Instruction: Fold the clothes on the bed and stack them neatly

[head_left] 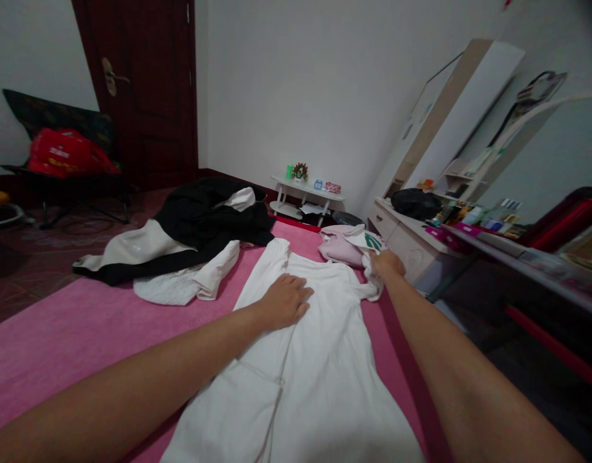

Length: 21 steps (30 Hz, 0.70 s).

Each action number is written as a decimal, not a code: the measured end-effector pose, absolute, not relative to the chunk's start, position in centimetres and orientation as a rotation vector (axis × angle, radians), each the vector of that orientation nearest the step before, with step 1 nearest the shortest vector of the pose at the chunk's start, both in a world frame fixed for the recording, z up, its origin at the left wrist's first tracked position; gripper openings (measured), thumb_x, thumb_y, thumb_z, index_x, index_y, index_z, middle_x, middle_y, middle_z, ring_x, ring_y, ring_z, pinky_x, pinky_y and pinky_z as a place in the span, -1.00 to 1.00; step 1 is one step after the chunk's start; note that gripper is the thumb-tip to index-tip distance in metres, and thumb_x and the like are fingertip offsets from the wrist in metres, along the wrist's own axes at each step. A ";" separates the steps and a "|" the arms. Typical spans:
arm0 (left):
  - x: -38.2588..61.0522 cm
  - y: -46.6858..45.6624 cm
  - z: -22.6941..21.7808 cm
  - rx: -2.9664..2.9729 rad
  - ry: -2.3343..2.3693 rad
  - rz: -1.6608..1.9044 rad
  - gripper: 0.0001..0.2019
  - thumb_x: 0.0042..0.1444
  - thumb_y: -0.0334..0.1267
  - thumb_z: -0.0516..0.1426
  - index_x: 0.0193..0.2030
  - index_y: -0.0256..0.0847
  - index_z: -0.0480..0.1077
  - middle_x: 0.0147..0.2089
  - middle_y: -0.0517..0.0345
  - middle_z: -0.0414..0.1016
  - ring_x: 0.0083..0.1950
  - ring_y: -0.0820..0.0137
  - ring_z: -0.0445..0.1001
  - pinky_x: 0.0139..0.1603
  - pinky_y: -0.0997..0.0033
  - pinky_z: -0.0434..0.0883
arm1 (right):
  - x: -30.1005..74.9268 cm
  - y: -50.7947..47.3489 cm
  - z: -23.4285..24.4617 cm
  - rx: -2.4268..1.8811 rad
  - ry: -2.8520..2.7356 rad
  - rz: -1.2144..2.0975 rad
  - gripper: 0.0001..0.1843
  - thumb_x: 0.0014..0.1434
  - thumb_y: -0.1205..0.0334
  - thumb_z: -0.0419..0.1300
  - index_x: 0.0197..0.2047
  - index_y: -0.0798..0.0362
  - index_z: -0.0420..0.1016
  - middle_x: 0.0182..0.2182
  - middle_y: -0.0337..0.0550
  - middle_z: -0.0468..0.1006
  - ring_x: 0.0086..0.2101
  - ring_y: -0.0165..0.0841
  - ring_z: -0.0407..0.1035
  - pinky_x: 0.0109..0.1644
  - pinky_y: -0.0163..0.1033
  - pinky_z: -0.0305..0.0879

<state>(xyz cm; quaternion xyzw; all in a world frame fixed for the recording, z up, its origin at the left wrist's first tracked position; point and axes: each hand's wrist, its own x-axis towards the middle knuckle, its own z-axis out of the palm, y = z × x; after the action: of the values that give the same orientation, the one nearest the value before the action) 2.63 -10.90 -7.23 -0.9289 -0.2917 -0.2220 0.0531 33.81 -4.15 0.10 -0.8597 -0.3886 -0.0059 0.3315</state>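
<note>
White garment [324,360]: laid lengthwise in front of you on the pink sheet [83,341]; lower part runs twd you & out of view at the bottom.
L hand [286,301]: yours is palm-down on the upper part of the garment, fingers loosely spread, nothing gripped.
R hand [389,265]: your fingers are closed on the garment's sleeve, out at the R side; exact fingertip hold is hard to see.
Pink garment [335,247]: bunched just beyond the sleeve, nr your R hand; white cloth w/ a green print [374,241] lies over it.
Black clothes [204,206]: heaped on the far L of the sheet, w/ cream cloth [132,247] & white cloth [173,289] beside/under.
Red bag [67,153]: on a dark folding chair [74,117], your far L, nr the brown door [136,96].
White stand [283,181]: against the far wall, small plant [300,171] & green cup [289,172] on top.
Dresser [396,238]: your R, black bag [415,204] on it, bottles [479,215] etc. behind.
</note>
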 end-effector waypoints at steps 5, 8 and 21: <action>2.8 -11.1 -6.9 -2.833 -0.860 -0.800 -0.73 0.19 -0.26 0.04 -0.01 -0.25 0.38 0.08 -0.15 0.39 0.08 0.17 0.37 0.10 0.12 0.30 | 32.9 -5.1 3.4 -2.036 -0.735 0.082 -0.57 0.27 0.25 -0.14 0.02 0.33 0.38 -0.42 0.05 0.52 -0.47 -0.32 0.46 -0.48 -0.30 0.39; 2.8 -11.8 -6.1 -2.809 -0.672 -0.953 -0.67 0.17 -0.39 0.03 0.08 -0.26 0.33 0.21 -0.17 0.28 0.19 0.20 0.29 0.17 0.16 0.26 | 28.4 -6.2 6.2 -1.797 -0.870 0.167 -0.61 0.23 0.20 -0.01 0.05 0.17 0.38 -0.44 -0.16 0.52 -0.55 -0.47 0.39 -0.51 -0.42 0.36; 1.9 -12.8 -5.1 -2.572 -1.050 -0.898 -0.40 0.02 -0.23 0.18 0.24 -0.16 0.20 0.39 -0.08 0.04 0.40 0.06 -0.06 0.36 -0.05 -0.13 | 24.4 -23.5 2.1 -1.963 -2.202 0.252 -0.68 0.11 -0.01 0.17 -0.27 0.08 0.52 -0.44 -0.17 0.53 -0.47 -0.40 0.32 -0.43 -0.33 0.08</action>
<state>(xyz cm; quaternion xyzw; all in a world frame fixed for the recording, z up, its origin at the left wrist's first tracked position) 1.88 -12.79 -5.15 -0.8754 -0.3575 -0.3058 0.1109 24.35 -23.52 2.05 -0.6603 -0.7407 0.0849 0.0903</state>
